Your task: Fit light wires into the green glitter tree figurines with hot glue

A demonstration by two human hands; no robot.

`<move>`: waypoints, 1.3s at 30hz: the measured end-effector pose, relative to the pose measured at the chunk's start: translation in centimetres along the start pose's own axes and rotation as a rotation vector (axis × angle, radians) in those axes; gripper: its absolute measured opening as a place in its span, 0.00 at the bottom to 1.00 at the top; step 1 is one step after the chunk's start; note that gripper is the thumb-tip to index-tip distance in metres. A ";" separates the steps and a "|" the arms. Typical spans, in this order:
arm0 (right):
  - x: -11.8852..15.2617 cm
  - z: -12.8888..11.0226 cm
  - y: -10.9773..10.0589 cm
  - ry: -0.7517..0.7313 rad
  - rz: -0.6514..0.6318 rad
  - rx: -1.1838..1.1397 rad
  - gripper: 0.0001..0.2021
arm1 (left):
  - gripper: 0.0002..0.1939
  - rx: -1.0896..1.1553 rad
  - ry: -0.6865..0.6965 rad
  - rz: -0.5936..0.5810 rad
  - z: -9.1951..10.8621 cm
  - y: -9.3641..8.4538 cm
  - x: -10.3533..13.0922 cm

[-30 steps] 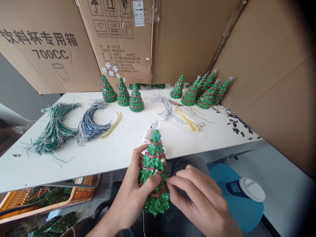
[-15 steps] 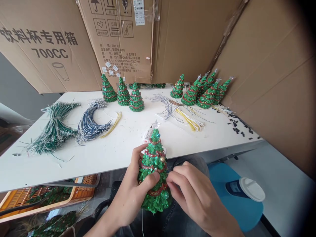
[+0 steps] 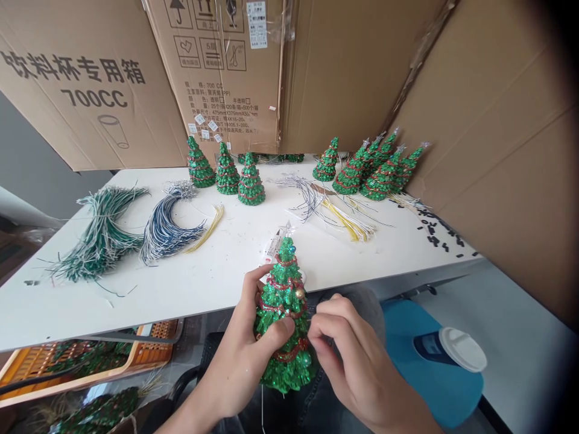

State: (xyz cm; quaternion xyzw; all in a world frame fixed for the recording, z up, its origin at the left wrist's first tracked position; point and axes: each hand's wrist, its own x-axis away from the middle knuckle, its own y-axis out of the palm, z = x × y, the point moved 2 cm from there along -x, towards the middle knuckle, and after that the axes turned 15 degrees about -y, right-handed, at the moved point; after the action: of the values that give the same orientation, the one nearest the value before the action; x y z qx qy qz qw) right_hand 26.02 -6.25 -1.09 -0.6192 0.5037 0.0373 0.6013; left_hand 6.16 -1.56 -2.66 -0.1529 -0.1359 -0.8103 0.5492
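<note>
Above my lap stands a small green Christmas tree [image 3: 286, 289] with red garlands, round baubles and a clear star at its tip. My left hand [image 3: 253, 343] is wrapped round the tree's left side, its thumb across the front. Just right of the tree, my right hand [image 3: 350, 349] has thumb and forefinger pinched together; whatever sits between them is hidden. A thin pale wire [image 3: 263, 410] hangs below the tree's base. Behind the tree, a white tube with print [image 3: 271, 246] lies partly hidden on the white table [image 3: 181, 295].
Bundles of green-white wires [image 3: 102, 235] and blue-white wires [image 3: 167, 232] lie at left, yellow wires [image 3: 346, 220] at centre right. Several finished-looking trees [image 3: 380, 175] stand at the back. Small black pieces [image 3: 434, 232] lie at right. A lidded cup [image 3: 447, 348] rests on a blue stool [image 3: 407, 319].
My right hand has drawn slightly to the right, leaving a small gap from the tree. My left hand keeps its hold on the tree.
</note>
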 end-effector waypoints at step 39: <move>2.1 7.5 -5.6 0.710 0.757 -0.560 0.17 | 0.53 0.676 -0.050 -0.059 1.7 0.6 1.3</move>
State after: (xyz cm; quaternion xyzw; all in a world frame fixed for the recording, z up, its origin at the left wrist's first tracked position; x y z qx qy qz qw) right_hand 34.96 -2.87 -0.59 -0.5061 0.8311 0.1717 0.1542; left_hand 6.44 -2.19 -0.61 0.0218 -0.4145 -0.7309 0.5417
